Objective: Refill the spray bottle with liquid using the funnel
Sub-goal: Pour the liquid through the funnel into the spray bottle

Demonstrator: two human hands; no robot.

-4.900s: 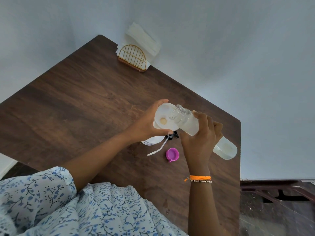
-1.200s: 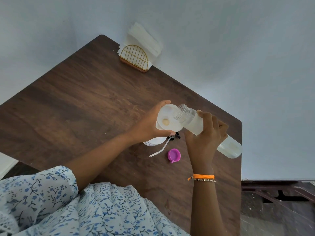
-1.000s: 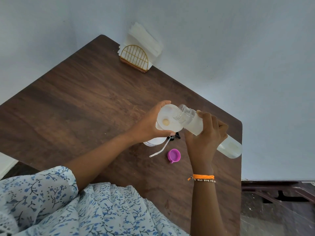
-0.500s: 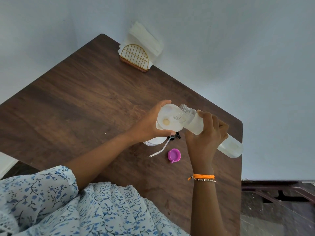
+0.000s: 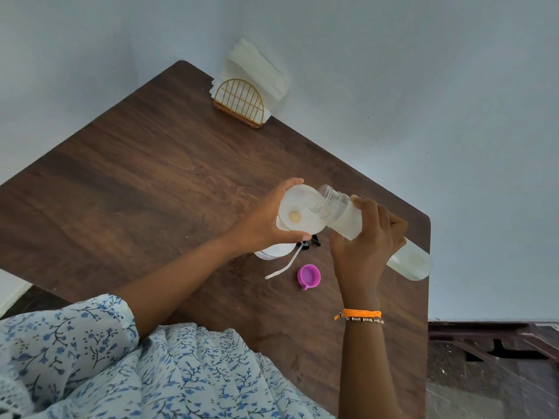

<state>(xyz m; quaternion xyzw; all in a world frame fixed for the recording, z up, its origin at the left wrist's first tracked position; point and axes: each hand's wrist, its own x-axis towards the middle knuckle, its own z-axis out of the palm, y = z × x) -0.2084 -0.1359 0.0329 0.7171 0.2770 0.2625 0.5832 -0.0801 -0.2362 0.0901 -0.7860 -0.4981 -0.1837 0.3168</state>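
A pale blue-grey wall (image 5: pixel 423 86) fills the background, and against it stands a dark brown wooden desk (image 5: pixel 145 182) with rounded corners. At the bottom of the view spreads a white garment with small blue flowers (image 5: pixel 121 373), worn by the person. At the desk's far edge sits a gold wire napkin holder on a reddish base (image 5: pixel 240 102), packed with white paper napkins (image 5: pixel 257 71).

Above the desk, the right hand (image 5: pixel 363 246) has its fingers (image 5: pixel 381 225) wrapped round a long clear plastic bottle with a threaded neck (image 5: pixel 348 220), tilted so that its open mouth lies over the funnel's bowl while its base points away to the right, past the desk edge. The left hand (image 5: pixel 263 222) grips the rim of a white translucent plastic funnel (image 5: pixel 298 213), thumb on the near side and fingers curled behind it. Under the funnel stands the white spray bottle (image 5: pixel 276 251), mostly hidden (only its lower side shows). On the right wrist sits an orange thread band above a beaded bracelet (image 5: pixel 361 316).

Just beside the spray bottle lies its black spray head with a thin white dip tube (image 5: pixel 284 266), the tube trailing toward the person. Near it rests a small magenta plastic cap (image 5: pixel 308 276), open side up.
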